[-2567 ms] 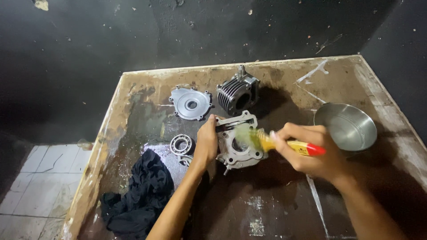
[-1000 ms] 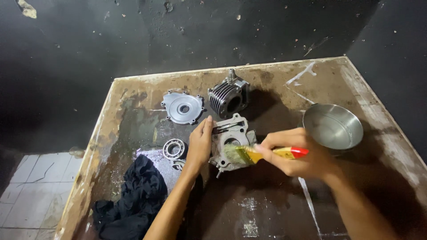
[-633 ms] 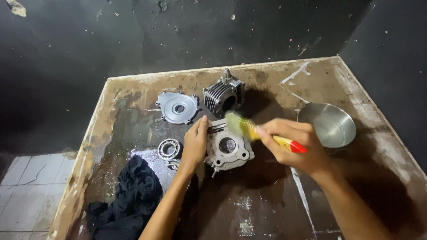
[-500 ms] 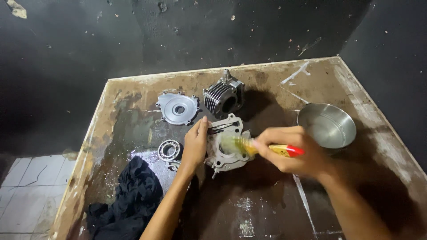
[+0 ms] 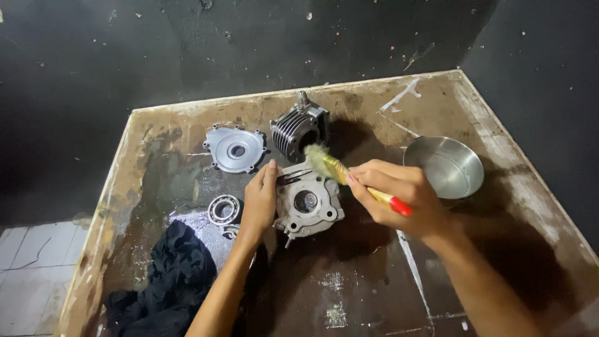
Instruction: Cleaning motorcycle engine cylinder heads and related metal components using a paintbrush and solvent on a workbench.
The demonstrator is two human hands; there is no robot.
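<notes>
Left hand (image 5: 259, 201) presses flat against the grey cast-metal cylinder head (image 5: 307, 204), steadying it; right hand (image 5: 397, 195) grips the yellow, red-tipped brush (image 5: 349, 176), bristles now swung up from the casting's face to its top edge, nearer the finned cylinder (image 5: 299, 129).

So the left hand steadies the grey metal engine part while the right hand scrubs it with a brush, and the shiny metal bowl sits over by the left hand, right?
Not quite. The head view shows the metal bowl on the right, beyond the right hand holding the brush. The left hand does steady the engine part.
</notes>
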